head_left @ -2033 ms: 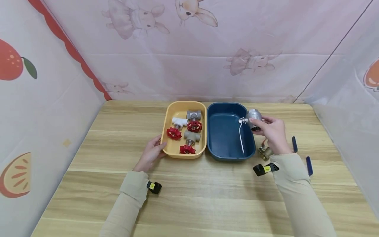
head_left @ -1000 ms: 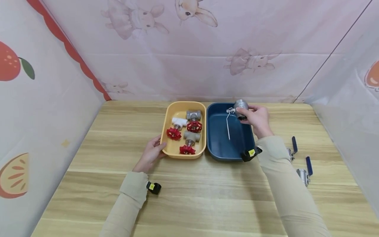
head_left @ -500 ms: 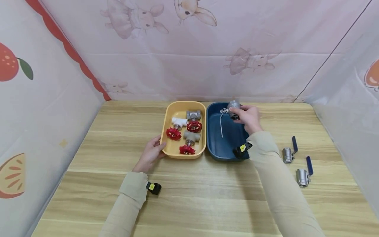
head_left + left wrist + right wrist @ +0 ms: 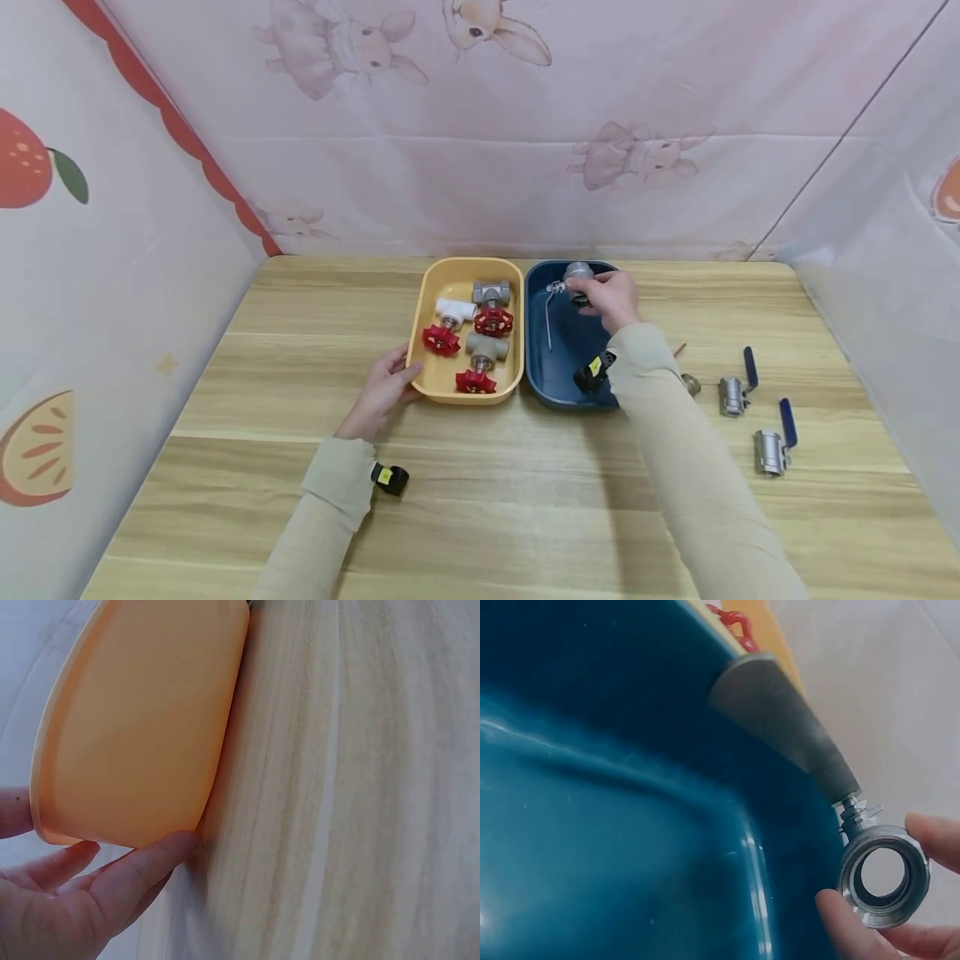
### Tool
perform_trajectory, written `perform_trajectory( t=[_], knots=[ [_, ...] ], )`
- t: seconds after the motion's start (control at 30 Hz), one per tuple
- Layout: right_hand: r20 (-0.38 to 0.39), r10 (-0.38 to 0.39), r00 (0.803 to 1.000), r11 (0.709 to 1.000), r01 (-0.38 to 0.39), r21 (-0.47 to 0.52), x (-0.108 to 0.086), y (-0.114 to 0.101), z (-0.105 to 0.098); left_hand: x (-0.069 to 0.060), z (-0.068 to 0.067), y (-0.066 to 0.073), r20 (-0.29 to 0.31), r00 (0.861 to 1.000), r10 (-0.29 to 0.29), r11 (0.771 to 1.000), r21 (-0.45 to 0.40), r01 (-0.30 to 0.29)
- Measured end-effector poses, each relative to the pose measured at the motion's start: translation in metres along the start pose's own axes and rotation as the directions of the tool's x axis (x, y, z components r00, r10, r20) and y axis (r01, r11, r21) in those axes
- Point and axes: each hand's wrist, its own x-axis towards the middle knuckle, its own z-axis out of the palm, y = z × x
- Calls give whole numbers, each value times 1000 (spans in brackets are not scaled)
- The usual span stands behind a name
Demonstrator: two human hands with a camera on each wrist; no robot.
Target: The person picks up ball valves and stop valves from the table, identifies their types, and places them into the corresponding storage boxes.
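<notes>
A right hand (image 4: 611, 298) pinches a steel ball valve (image 4: 578, 272) over a blue tray (image 4: 562, 379) while the left hand (image 4: 378, 390) grips a yellow tray (image 4: 446, 395) by its edge; apparently mid-placement, the next move calling for lowering, then letting go.

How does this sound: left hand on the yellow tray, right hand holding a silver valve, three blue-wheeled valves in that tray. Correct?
No: the three valves in the yellow tray have red wheels, not blue, as the head view shows. The rest holds: left hand on that tray, right hand holding a silver valve.
</notes>
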Motion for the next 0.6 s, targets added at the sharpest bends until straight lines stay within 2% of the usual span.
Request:
perform_trajectory(
  t=[0.1, 0.23, 0.3, 0.47, 0.6],
  knots=[
    [-14, 11, 1000, 999, -12, -43, 4, 3, 5, -2, 1, 1, 2, 1000, 7, 1000, -15, -7],
    [-50, 43, 998, 993, -48, -112, 9, 6, 11, 2, 0, -5, 22, 999, 26, 1000, -17, -26],
    [-61, 59, 996, 989, -67, -133, 12, 8, 13, 4, 0, -6, 16, 1000, 17, 1000, -16, -17],
    [-70, 91, 993, 986, -100, -134, 18, 12, 19, 1, 2, -1, -8, 1000, -18, 1000, -10, 18],
    [-69, 110, 992, 986, -118, -120, 22, 15, 25, 1, 0, -1, -17, 1000, -18, 1000, 8, 18]
  ],
)
